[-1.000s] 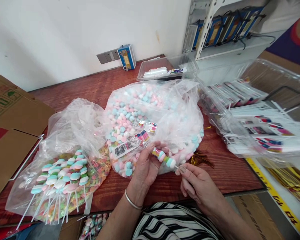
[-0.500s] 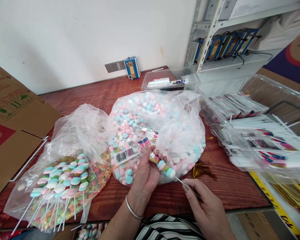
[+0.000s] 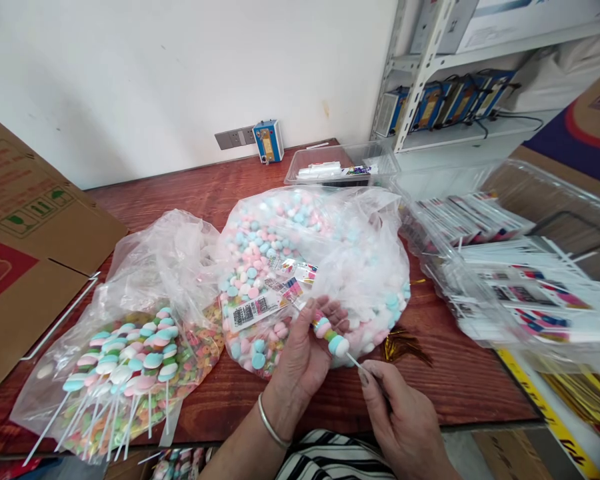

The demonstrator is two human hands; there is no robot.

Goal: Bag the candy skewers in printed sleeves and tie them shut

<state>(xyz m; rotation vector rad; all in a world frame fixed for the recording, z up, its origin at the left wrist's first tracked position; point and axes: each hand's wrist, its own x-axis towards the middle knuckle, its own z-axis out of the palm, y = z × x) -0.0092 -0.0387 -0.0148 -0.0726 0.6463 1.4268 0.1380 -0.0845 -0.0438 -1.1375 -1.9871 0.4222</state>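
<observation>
My left hand grips the top of a candy skewer, a white stick threaded with pink, blue, green and white sweets, together with a clear printed wrapper sleeve. My right hand pinches the lower end of the skewer's stick. Both hands sit at the table's front edge, just in front of a big clear bag of loose pink, blue and white candies. To the left lies another clear bag holding several finished skewers on colourful ring sweets.
A red-brown wooden table carries a clear tray of printed wrappers at right, a clear box at the back and gold twist ties. A cardboard box stands left. A metal shelf rises at back right.
The view has tilted up slightly. My right hand slid down the stick toward me, and the skewer has gone a little further into the sleeve held by my left hand.
</observation>
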